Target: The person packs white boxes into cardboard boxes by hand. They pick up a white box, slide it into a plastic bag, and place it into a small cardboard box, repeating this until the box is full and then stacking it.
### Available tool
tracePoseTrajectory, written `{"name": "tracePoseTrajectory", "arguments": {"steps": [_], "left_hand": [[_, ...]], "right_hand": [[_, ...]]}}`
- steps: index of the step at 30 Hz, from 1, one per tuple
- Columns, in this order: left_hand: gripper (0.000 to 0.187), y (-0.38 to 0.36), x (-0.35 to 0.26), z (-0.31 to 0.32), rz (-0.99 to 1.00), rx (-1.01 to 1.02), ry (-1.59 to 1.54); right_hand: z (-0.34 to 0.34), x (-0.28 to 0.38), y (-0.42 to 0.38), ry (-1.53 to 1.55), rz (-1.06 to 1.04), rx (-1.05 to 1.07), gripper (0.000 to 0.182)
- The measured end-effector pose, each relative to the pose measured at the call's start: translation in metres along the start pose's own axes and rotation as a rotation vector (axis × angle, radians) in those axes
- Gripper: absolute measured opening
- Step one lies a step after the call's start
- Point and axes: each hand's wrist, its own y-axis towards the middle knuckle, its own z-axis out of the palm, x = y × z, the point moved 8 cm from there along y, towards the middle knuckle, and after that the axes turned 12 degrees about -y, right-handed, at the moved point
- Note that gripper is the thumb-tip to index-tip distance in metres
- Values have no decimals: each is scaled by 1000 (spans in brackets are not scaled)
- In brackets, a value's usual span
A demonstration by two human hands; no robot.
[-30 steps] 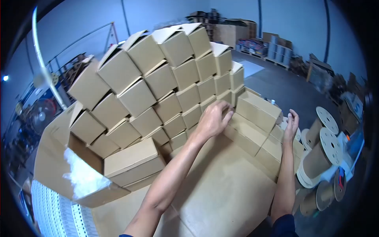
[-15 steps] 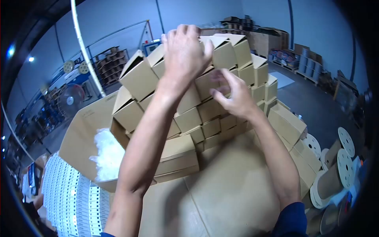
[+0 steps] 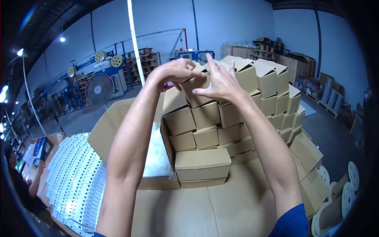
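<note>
Brown cardboard boxes rise in a stepped stack in front of me, their lids partly lifted. At the top left of the stack, one cardboard box (image 3: pixel 194 94) sits between my two hands. My left hand (image 3: pixel 175 73) curls over its left and upper side, fingertips bent down. My right hand (image 3: pixel 222 82) is against its right side, thumb across the front and fingers pointing up. Part of the box is covered by the hands. Below, a separate closed cardboard box (image 3: pixel 203 168) rests on the cardboard surface (image 3: pixel 185 209) at the foot of the stack.
A large open carton (image 3: pixel 114 122) with clear plastic film (image 3: pixel 154 154) stands left of the stack. Rows of white printed pieces (image 3: pixel 75 177) lie farther left, near another person's arm (image 3: pixel 36 183). White-flanged spools (image 3: pixel 347 197) are at right, a fan (image 3: pixel 99 90) behind.
The view has swung left and tilted up. My left hand has come down from above the stack, and my right hand has moved up and left, so both now meet at one box.
</note>
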Motion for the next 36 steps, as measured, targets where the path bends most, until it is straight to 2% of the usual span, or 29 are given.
{"name": "tracePoseTrajectory", "arguments": {"steps": [3, 6, 7, 8, 10, 11, 12, 14, 15, 18, 19, 20, 22, 24, 26, 28, 30, 32, 33, 34, 36], "left_hand": [[100, -9, 17, -3, 43, -115, -61], [68, -15, 24, -13, 44, -224, -63], [52, -25, 5, -17, 327, -370, 333], [45, -28, 16, -25, 296, -462, 57], [43, -40, 10, -39, 303, -539, 70], [39, -53, 8, -54, 320, -722, -1], [33, -63, -4, -60, 458, -737, 257], [26, -92, -16, -75, 682, -883, 469], [19, -105, -18, -88, 618, -974, 315], [17, -141, -27, -107, 623, -964, 146], [19, -165, -35, -101, 754, -1019, 373], [25, -188, -32, -97, 912, -1000, 223], [34, -229, -22, -96, 576, -954, -214], [39, -281, -15, -77, 655, -993, -349], [36, -327, 9, -50, 381, -927, -444], [30, -372, 34, -20, 210, -864, -340], [31, -411, 62, 15, 290, -884, -533], [32, -439, 95, 51, 189, -838, -690], [38, -448, 113, 66, 132, -747, -711], [37, -453, 131, 80, 121, -731, -784], [35, -456, 169, 111, 95, -701, -925]], "right_hand": [[2, 5, -2, -70, -21, -14, 126], [5, 5, 2, -65, -2, 39, 124], [2, 7, 3, -62, 19, 102, 119], [-1, 9, 5, -22, 25, 78, 117], [-7, 12, 8, 53, 32, 28, 114], [-14, 16, 8, 127, 37, -53, 110], [-22, 20, 9, 161, 39, -81, 110], [-42, 32, 14, 234, 31, -150, 109], [-58, 43, 10, 205, 54, -174, 105], [-87, 64, 0, 444, -30, -322, 97], [-97, 72, -11, 493, -10, -327, 95], [-106, 80, -26, 540, 9, -328, 92], [-110, 91, -58, 727, 30, -332, 81], [-100, 103, -96, 959, 135, -194, 79], [-81, 114, -142, 1224, 226, -106, 78], [-80, 125, -191, 1096, 324, -168, 85], [-75, 133, -244, 844, 456, -138, 95], [-54, 140, -295, 590, 427, -10, 101], [-46, 149, -319, 577, 399, 72, 101], [-36, 164, -337, 667, 371, 212, 105], [3, 184, -381, 1082, 538, 390, 109]]}}
